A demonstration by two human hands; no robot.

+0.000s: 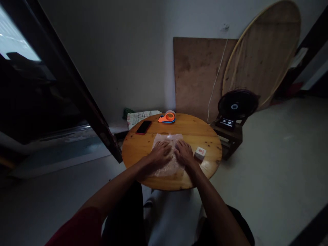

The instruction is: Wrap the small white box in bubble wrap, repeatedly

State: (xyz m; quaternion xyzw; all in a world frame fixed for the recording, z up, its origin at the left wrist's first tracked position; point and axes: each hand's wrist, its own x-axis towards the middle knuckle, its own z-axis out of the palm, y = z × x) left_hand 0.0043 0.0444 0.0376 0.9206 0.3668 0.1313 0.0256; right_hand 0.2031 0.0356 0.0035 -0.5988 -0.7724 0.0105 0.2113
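A sheet of clear bubble wrap (167, 167) lies flat on the round wooden table (197, 124) in front of me. My left hand (161, 152) rests on its left part, palm down with the fingers stretched forward. On the right part lies my right hand (183, 152), also palm down, its fingers apart. Both hands press on the sheet without gripping it. Just right of my right hand stands a small white box (200, 153) with a reddish mark on top. Beyond the sheet sits an orange tape dispenser (167, 117) with some blue on it.
A dark phone (144, 127) lies at the table's far left. Behind the table are printed paper (140, 118) and a brown board (197, 75) against the wall. A large round wooden panel (266, 51) leans there too. At right, a stool (230, 133) bears a round black device (238, 104).
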